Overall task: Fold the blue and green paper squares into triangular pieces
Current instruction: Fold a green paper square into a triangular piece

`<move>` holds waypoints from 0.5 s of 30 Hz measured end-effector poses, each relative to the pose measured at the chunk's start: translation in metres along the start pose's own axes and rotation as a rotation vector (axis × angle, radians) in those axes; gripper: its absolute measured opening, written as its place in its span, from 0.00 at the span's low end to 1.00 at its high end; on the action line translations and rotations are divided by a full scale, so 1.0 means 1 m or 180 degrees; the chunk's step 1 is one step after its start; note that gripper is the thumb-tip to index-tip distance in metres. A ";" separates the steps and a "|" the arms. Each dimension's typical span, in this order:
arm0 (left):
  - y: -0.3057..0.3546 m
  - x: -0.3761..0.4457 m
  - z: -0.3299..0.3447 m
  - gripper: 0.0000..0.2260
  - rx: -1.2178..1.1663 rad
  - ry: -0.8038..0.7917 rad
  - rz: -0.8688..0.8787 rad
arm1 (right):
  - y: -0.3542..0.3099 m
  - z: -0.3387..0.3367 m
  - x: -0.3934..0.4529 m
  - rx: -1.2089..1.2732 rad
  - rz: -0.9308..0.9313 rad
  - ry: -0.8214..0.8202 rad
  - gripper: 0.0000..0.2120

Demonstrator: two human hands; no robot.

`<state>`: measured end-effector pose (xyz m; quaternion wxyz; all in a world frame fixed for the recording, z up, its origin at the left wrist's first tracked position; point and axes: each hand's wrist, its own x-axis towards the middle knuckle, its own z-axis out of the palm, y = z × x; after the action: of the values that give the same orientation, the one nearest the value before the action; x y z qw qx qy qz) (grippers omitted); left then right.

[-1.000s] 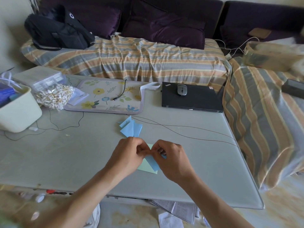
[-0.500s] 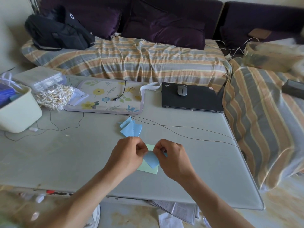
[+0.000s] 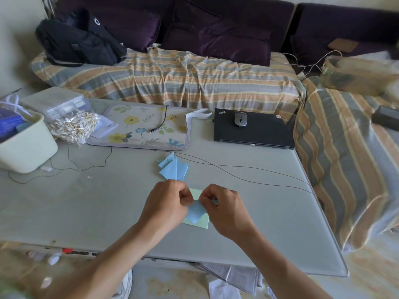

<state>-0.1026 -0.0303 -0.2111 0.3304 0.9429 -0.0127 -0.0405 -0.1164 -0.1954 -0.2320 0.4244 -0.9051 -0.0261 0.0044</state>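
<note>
A small blue paper piece [image 3: 196,211], folded to a downward point, is held between both hands just above the grey table [image 3: 86,201]. My left hand [image 3: 166,205] pinches its upper left edge. My right hand [image 3: 224,209] pinches its upper right edge. Under it a pale green paper square [image 3: 201,223] lies flat on the table, partly hidden by my hands. A small pile of folded blue triangular pieces [image 3: 173,168] lies just beyond my hands.
A thin black cable [image 3: 248,180] runs across the table behind the papers. A floral mat [image 3: 140,128], a closed black laptop [image 3: 259,132] with a mouse [image 3: 240,118], a cream bin [image 3: 23,147] and a bag of small sticks [image 3: 73,126] stand farther back. A striped sofa borders the table.
My hands have drawn slightly apart and the blue piece shows more between them, its point hanging lower over the green square.
</note>
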 end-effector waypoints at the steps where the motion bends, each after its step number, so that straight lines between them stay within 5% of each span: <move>1: 0.000 0.000 0.000 0.07 0.0008 -0.0006 -0.0008 | 0.000 0.000 0.000 -0.0011 -0.0024 -0.0011 0.05; 15: 0.001 -0.003 0.002 0.03 0.0074 -0.0145 0.0164 | 0.003 0.005 -0.001 -0.0076 -0.0080 0.0060 0.07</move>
<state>-0.1054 -0.0323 -0.2122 0.3200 0.9449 -0.0450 -0.0532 -0.1170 -0.1935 -0.2379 0.4137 -0.9097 -0.0336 -0.0098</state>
